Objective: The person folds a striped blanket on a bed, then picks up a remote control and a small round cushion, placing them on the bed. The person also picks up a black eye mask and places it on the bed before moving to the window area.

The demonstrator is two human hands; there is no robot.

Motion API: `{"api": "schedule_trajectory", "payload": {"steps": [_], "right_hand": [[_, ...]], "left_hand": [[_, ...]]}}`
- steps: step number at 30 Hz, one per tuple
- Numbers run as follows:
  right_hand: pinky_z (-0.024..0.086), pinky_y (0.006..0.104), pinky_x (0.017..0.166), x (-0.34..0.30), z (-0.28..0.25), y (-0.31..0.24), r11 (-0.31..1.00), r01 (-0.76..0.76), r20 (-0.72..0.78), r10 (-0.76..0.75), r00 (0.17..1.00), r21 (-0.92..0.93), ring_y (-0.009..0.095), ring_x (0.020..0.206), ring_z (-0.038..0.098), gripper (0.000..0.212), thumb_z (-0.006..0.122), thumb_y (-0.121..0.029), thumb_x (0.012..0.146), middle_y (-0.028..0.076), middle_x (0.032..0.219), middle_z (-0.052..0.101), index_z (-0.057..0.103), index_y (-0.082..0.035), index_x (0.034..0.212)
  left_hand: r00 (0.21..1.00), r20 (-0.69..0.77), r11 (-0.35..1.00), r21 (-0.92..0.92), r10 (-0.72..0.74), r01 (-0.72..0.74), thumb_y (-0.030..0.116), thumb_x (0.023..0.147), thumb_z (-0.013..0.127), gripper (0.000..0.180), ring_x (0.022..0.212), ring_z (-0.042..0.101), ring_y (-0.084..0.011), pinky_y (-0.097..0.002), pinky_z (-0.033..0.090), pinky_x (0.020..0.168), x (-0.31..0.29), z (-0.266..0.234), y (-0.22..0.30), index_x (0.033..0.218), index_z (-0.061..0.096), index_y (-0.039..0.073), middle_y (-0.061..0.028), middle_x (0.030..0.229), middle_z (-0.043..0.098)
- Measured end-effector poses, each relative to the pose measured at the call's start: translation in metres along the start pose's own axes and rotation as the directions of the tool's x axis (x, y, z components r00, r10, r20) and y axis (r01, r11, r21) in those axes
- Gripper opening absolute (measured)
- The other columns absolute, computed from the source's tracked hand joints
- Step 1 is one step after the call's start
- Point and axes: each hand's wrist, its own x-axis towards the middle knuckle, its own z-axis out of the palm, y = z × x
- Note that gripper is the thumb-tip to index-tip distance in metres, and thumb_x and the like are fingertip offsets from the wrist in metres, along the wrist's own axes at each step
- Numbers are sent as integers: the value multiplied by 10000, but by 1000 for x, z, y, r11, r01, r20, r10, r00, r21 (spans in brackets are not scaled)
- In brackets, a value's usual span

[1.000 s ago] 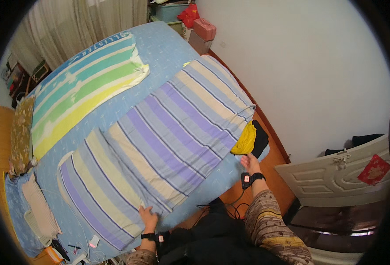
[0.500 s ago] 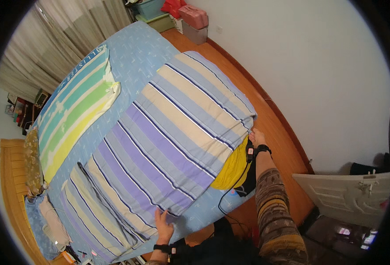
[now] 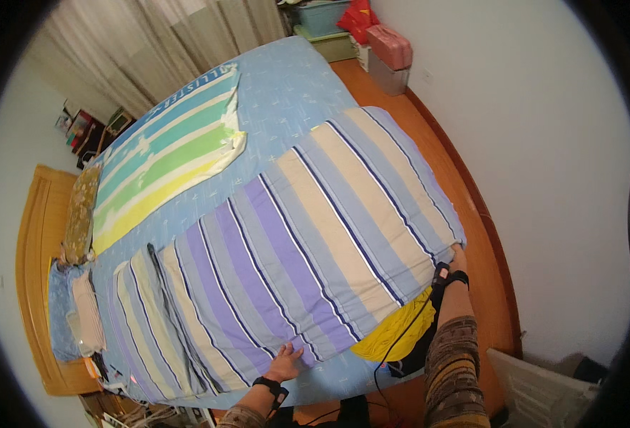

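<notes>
A striped quilt (image 3: 286, 257) in purple, beige, blue-grey and navy lies spread across the near side of the bed. My left hand (image 3: 285, 362) rests at its near edge, fingers apart on the cloth. Farther right, my right hand (image 3: 459, 255) is closed on the quilt's right edge, its fingers partly hidden by the hand and wrist. Bright yellow cloth (image 3: 393, 337) shows from under the quilt beside my right forearm, with something dark next to it. Both wrists carry black bands, and a cable hangs from the right one.
Beneath lies a light blue bed sheet (image 3: 293, 78). Across the bed is a striped towel (image 3: 165, 157) in green, yellow and blue. A wooden headboard (image 3: 40, 278) and pillows (image 3: 85, 314) stand left. Boxes (image 3: 388, 53) are at the far wall; a white panel (image 3: 536, 389) stands lower right.
The view has swung, so the bed sits farther right and lower. My left hand now lies flatter, with fingers spread on the quilt edge. My right hand still holds the quilt's right edge.
</notes>
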Motion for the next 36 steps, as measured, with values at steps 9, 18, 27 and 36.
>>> {"api": "schedule_trajectory", "payload": {"steps": [9, 18, 27, 36], "right_hand": [[401, 323, 957, -5, 5, -48, 764, 436, -39, -514, 857, -475, 269, 1122, 515, 588, 573, -70, 798, 148, 1268, 526, 405, -59, 1361], [424, 320, 903, -39, 21, -166, 461, 414, 93, -573, 814, -785, 294, 1009, 557, 591, 616, 66, 606, 139, 1052, 575, 516, -49, 1178], [447, 336, 789, -278, 320, -294, 303, 802, 279, -825, 491, -515, 254, 850, 547, 348, 531, -7, 696, 146, 919, 575, 528, 29, 1042], [408, 418, 721, -491, 456, -119, 7, 982, 982, -17, -189, 189, 361, 846, 481, 277, 566, 33, 616, 155, 872, 485, 503, -47, 874]], "left_hand": [[998, -70, 1000, 17, 3, -2, 116, 679, 633, 843, 1416, 143, -383, -553, 277, 1075, -6, 9, 6, 1447, 332, 293, -154, 1542, 156], [998, -59, 990, -139, -20, 12, 204, 719, 615, 702, 1403, 165, -403, -513, 286, 1081, -1, 13, 2, 1396, 435, 242, -163, 1536, 169], [921, -390, 380, -855, -18, -354, 338, 908, 548, 525, 1167, 537, -258, -331, 412, 992, -46, -59, -11, 1336, 487, 40, -172, 1295, 543], [758, -560, -693, -399, -335, -601, 449, 947, 477, 548, 1079, 585, -217, -308, 459, 942, -132, -124, -148, 1315, 485, 43, -123, 1169, 611]]}}
